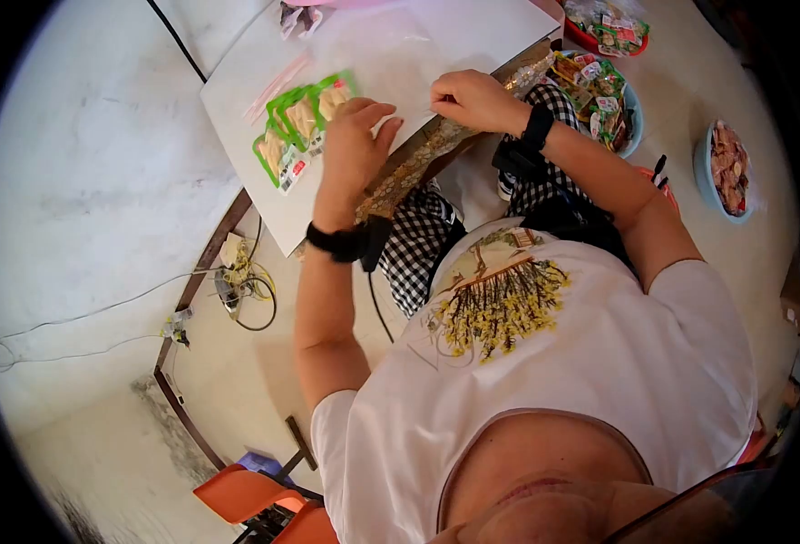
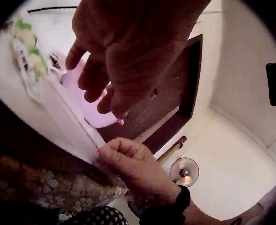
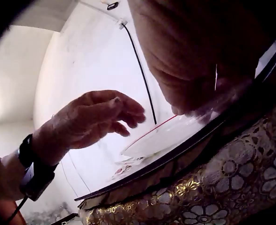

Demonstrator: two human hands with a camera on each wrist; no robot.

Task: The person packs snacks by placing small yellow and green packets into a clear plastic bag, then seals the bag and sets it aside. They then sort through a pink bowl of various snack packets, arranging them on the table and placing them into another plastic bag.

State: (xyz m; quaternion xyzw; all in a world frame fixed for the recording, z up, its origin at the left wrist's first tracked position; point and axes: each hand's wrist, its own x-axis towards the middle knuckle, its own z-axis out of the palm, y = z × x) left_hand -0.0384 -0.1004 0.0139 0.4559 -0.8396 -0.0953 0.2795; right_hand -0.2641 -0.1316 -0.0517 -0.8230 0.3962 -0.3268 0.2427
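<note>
My right hand (image 1: 480, 100) is at the table's near edge, thumb and fingertips pinching the edge of a clear plastic bag (image 3: 159, 136) with a thin red line along it. To the left, my left hand (image 1: 356, 145) hovers with fingers loosely bent and nothing between them. Beside it on the white table lie several green-edged packets (image 1: 300, 118) with pale contents, slightly overlapping. A pink-striped plastic strip (image 1: 278, 86) lies just beyond them. In the left wrist view, the right hand's pinch (image 2: 128, 164) sits low at the table edge, below the left hand (image 2: 124, 56).
A pink bag (image 2: 89, 96) is at the table's far side. A floral, gold-patterned cloth (image 3: 213, 183) hangs along the near edge. On the floor at right stand a blue basin (image 1: 638, 118) of packets, a red basin (image 1: 590, 41) of packets and another blue basin (image 1: 708, 172) with reddish contents.
</note>
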